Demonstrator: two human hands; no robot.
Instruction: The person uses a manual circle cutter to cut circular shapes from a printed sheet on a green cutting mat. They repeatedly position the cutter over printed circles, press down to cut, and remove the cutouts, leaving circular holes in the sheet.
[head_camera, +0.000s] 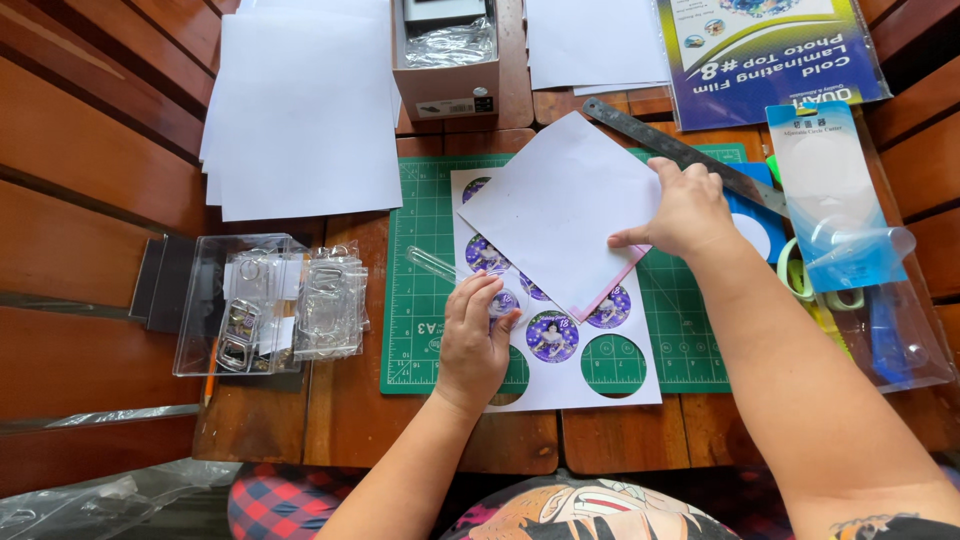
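A white sheet with round purple printed pictures (553, 336) and a few cut-out holes lies on a green cutting mat (420, 300). My left hand (477, 335) pinches one small round purple piece at the sheet's left side. My right hand (685, 212) presses on a tilted white square sheet with a pink underside (560, 205) that covers the upper part of the printed sheet. A clear tube (432, 263) lies on the mat beside my left hand.
A metal ruler (640, 135) and blue packaged tool (830, 190) lie right. A clear plastic box of small clear cases (265, 305) sits left. White paper stacks (300, 110), a cardboard box (445, 60) and a film pack (765, 55) lie behind. Green-handled scissors (800, 280) are partly hidden.
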